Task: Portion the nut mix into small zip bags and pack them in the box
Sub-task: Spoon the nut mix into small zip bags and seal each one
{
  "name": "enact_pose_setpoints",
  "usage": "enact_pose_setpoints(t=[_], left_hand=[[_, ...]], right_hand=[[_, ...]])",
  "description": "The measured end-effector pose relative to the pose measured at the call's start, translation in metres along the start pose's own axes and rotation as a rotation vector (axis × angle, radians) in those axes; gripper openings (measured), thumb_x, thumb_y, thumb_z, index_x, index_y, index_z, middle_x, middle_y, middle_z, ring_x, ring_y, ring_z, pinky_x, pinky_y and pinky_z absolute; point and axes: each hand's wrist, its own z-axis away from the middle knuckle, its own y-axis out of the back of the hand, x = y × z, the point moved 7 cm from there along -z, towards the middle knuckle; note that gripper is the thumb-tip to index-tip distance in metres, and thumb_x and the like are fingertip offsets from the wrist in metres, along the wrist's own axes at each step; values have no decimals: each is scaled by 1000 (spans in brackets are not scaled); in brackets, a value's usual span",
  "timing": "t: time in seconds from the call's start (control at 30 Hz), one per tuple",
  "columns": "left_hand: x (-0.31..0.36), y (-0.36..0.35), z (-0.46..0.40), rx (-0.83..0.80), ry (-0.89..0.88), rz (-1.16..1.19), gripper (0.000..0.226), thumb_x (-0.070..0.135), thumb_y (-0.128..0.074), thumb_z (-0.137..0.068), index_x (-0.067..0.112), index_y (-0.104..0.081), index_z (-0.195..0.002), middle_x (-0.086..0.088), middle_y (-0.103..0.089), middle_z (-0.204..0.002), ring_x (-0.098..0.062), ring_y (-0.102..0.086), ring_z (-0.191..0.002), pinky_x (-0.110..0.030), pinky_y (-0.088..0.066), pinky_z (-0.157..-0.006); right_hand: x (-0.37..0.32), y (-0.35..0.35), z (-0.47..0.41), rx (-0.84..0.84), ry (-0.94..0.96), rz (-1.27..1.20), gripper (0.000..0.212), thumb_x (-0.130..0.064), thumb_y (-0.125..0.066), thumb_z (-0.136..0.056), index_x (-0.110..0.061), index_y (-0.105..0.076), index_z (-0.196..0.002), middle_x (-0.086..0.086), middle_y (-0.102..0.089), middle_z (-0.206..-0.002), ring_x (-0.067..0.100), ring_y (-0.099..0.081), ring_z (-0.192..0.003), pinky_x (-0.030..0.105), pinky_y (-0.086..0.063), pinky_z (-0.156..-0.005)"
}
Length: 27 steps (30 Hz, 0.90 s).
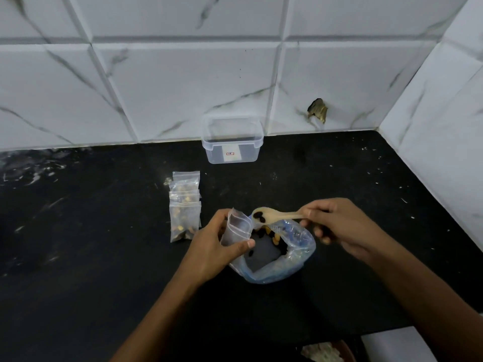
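Left hand (222, 240): grips an open small zip bag (236, 228).
Right hand (339, 226): pinches a spoon (274, 216) of nuts, just right of the left hand.
Nut bag (282, 254): under both hands.
Filled bags (184, 205): left of the left hand.
Box (232, 139): beyond both hands, open on the surface (91, 244).

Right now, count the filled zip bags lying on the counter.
3 filled zip bags lie overlapped in a row left of the left hand: far, middle, near. The overlap may hide another.
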Motion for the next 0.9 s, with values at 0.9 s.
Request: enact_pose_setpoints(t=[0.9], left_hand=[[-4, 2, 9, 4, -4, -5, 46, 40, -77, -80, 49, -48, -115, 41, -56, -107, 17, -56, -102, -13, -48, -79]], right_hand=[[11, -16, -4, 150, 235, 883, 17, -18, -54, -95, -22, -65, -82, -5, -61, -69, 4, -61, -60, 21, -53, -59]])
